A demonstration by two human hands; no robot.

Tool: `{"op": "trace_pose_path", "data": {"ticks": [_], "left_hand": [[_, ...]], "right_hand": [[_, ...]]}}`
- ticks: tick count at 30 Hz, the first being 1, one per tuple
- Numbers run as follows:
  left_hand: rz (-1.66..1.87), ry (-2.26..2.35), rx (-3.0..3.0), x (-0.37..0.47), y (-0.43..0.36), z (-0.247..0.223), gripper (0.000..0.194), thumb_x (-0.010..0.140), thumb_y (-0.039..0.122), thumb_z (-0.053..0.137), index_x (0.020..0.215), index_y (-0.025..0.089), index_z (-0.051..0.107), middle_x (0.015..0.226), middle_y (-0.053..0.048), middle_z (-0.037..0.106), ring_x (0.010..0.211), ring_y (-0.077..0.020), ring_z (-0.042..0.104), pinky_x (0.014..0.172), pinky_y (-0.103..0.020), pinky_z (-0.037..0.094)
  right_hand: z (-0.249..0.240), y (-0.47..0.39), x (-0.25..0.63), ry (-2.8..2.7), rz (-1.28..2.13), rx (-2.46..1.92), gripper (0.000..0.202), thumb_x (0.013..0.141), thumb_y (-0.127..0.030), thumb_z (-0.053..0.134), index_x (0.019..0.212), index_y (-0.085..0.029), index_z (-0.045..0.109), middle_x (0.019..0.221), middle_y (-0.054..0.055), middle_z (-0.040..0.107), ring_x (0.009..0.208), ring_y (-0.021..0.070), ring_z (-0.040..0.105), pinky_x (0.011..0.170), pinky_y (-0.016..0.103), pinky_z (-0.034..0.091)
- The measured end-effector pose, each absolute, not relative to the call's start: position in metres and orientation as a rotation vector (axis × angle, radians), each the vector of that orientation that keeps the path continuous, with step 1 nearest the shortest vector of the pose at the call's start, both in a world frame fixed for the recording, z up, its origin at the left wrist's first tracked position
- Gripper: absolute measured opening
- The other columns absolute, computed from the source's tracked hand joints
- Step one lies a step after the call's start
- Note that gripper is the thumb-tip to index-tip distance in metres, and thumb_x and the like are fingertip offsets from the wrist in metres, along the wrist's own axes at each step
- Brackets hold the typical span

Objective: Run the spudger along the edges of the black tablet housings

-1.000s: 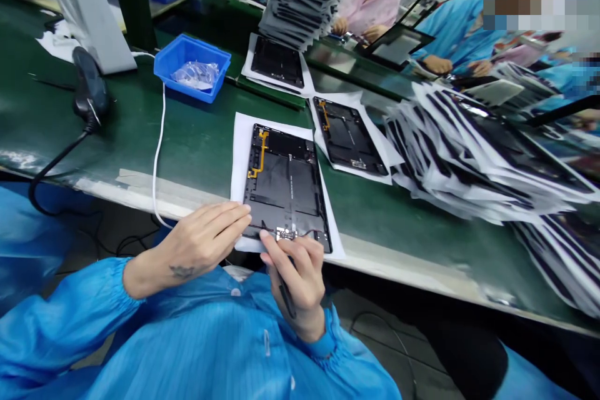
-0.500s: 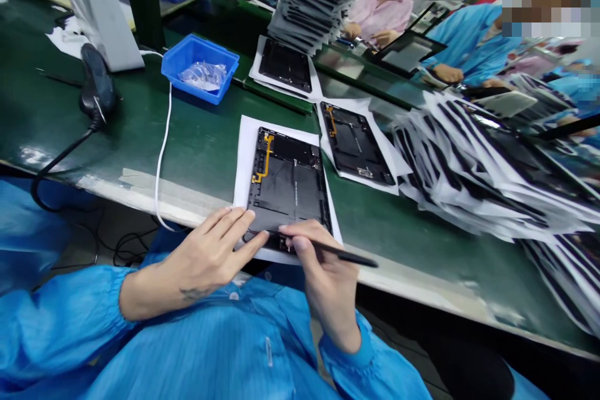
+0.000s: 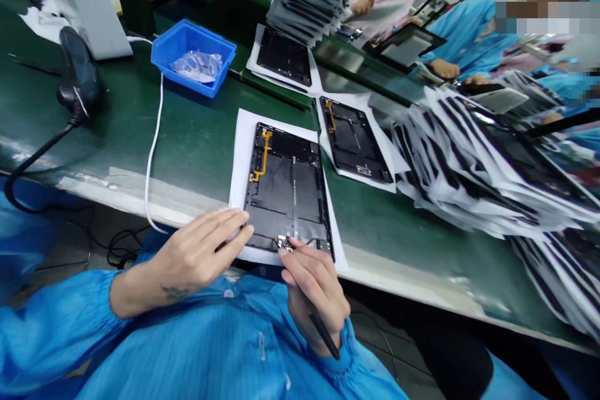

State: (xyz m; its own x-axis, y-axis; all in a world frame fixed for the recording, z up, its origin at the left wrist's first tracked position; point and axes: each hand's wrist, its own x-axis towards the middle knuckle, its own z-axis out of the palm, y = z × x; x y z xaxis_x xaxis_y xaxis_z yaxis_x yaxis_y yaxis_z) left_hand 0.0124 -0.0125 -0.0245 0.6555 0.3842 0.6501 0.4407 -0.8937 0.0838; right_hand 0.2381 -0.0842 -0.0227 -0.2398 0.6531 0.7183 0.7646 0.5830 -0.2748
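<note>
A black tablet housing [image 3: 272, 194] lies face up on a white sheet [image 3: 239, 144], with an orange flex cable [image 3: 265, 153] at its upper left. My left hand [image 3: 199, 247] has its fingers stretched out, their tips on the housing's lower left edge. At the bottom edge, the thumb and forefinger of my right hand [image 3: 314, 287] touch a small circuit board [image 3: 284, 242]. Thin dark wires run out to both sides of that board. A slim black stick-like tool [image 3: 323, 328] is tucked in my right hand, pointing back toward the wrist; its tip is hidden.
Two more housings, a nearer one [image 3: 356, 140] and a farther one [image 3: 284, 56], lie beyond. A blue bin [image 3: 194, 78] holds clear plastic bags. Stacked housings with sheets [image 3: 469, 169] stand at right. A black corded device [image 3: 77, 69] is at left. Co-workers sit opposite.
My right hand has turned, swinging the black tool from pointing right to pointing back at the wrist. Its fingertips now touch the circuit board, which shows more clearly. My left hand has drawn back slightly left.
</note>
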Motion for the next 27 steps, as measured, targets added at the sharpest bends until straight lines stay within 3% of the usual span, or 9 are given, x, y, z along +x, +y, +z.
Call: {"op": "trace_pose_path", "data": {"ticks": [4,8,15,27], "left_hand": [[-1.052,-0.694,-2.764,0.013,-0.013,-0.026,0.029,0.097,0.007,0.051,0.122,0.005,0.066,0.128,-0.019,0.068,0.119,-0.0286,0.067,0.101,-0.041,0.058],[-0.977,-0.702,-2.715,0.018,-0.017,-0.023,0.032,0.099,0.008,0.044,0.123,0.006,0.065,0.124,-0.02,0.07,0.116,-0.0291,0.068,0.1,-0.043,0.057],[-0.762,-0.775,-2.724,0.022,-0.026,-0.026,0.038,0.099,0.018,0.049,0.135,0.01,0.058,0.133,-0.021,0.063,0.123,-0.0321,0.063,0.108,-0.047,0.048],[-0.82,-0.753,-2.719,0.019,-0.024,-0.03,0.038,0.1,0.02,0.049,0.135,0.009,0.057,0.135,-0.022,0.063,0.123,-0.0327,0.064,0.108,-0.049,0.05]], "right_hand": [[-0.024,-0.088,0.236,-1.893,-0.135,-1.2,0.036,0.091,-0.002,0.06,0.122,-0.02,0.068,0.092,0.007,0.071,0.097,0.025,0.07,0.081,0.043,0.062],[-0.018,-0.085,0.235,-1.792,0.02,-1.2,0.03,0.093,-0.006,0.058,0.115,-0.022,0.07,0.093,0.007,0.072,0.095,0.0256,0.07,0.08,0.044,0.059],[0.011,-0.055,0.224,-1.709,0.587,-1.283,0.019,0.099,-0.017,0.055,0.094,-0.023,0.073,0.085,0.003,0.073,0.078,0.0183,0.065,0.072,0.033,0.052],[0.014,-0.047,0.224,-1.877,0.608,-1.232,0.018,0.097,-0.01,0.057,0.097,-0.022,0.07,0.086,0.001,0.069,0.077,0.0158,0.06,0.072,0.031,0.048]]}}
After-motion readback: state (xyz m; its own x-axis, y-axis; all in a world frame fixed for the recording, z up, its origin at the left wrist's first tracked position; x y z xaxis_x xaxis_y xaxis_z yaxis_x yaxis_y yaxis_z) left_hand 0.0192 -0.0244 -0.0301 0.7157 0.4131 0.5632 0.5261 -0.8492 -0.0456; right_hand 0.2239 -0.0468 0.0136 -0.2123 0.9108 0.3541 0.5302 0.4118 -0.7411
